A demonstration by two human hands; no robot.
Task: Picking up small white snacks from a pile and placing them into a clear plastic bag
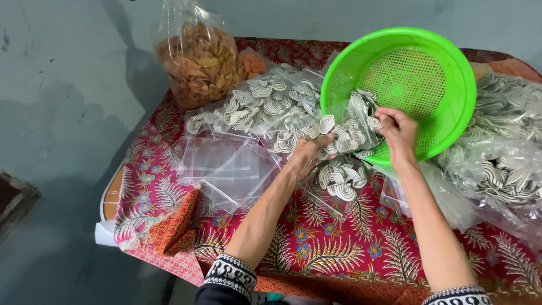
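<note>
The small clear bag (pixel 345 133) of black-and-white spiral crackers sits at the rim of the green plastic colander (pixel 415 85), its mouth turned toward the basket, over the red patterned tablecloth (pixel 339 248). The left hand (pixel 307 151) cups the bag from below and behind, fingers curled around its lower end; the right hand (pixel 398 131) has its fingers pressed together at the bag's open edge, pinching either the film or a cracker there — I cannot tell which.

The bag looks light and limp — thin slippery film that sags wherever it is not held — while the crackers inside are likely dry and brittle, easy to snap if squeezed. Best taken by the film near the mouth, with a flat palm under the bottom, not by gripping across the middle.

Just below lies another filled bag (pixel 340 178). To the left, more filled bags (pixel 265 104) are heaped touching each other, and a stack of empty clear bags (pixel 226 166) lies flat in front of them. Behind stands a tall bag of orange-brown chips (pixel 197 59). On the right, a large plastic sack of loose spiral crackers (pixel 505 147) spreads beside the colander.
</note>
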